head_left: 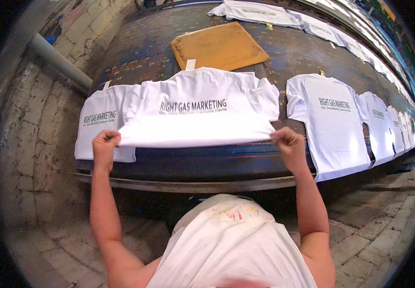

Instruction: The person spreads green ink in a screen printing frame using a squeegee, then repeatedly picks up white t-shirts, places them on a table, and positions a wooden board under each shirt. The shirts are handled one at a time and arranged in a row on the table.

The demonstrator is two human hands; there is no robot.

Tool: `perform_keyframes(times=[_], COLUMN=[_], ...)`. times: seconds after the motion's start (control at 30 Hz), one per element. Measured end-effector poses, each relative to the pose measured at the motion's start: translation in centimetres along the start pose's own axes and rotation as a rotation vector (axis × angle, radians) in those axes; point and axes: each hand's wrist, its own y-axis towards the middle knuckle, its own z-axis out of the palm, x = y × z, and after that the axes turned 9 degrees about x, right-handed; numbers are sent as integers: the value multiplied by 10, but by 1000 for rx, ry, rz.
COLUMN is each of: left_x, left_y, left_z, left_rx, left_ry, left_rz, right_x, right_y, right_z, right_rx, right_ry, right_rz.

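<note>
Between my two hands a white printed T-shirt (pixel 198 127) is stretched, its near edge raised off the dark table. My left hand (pixel 105 143) pinches the shirt's left near corner. On the other side my right hand (pixel 288 140) has the right near corner gripped between its fingers. The shirt's upper part, with dark lettering, lies on the table. Partly under my left hand and the held shirt's left side is another white T-shirt (pixel 97 117) with the same kind of print. To the right of my right hand lies a flat white T-shirt (pixel 332 125).
Beyond the held shirt rests a yellow-brown board (pixel 219 45) on the long dark table (pixel 140 43), which is speckled with paint. More white shirts (pixel 380 125) run along the table to the right, others (pixel 260 14) along its far side. A grey pipe (pixel 61 60) and block wall stand left.
</note>
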Motion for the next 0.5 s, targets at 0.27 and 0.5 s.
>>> perform_keyframes(times=[0.27,0.5], left_x=[31,51], left_y=[-53,-64], left_z=[11,16], left_rx=[-34,39], left_ry=[200,399], left_rz=[-138,-147], right_x=[-38,-29], right_y=[-38,-59], right_z=[10,31], right_rx=[52,95], right_ry=[36,-339], right_rz=[96,143])
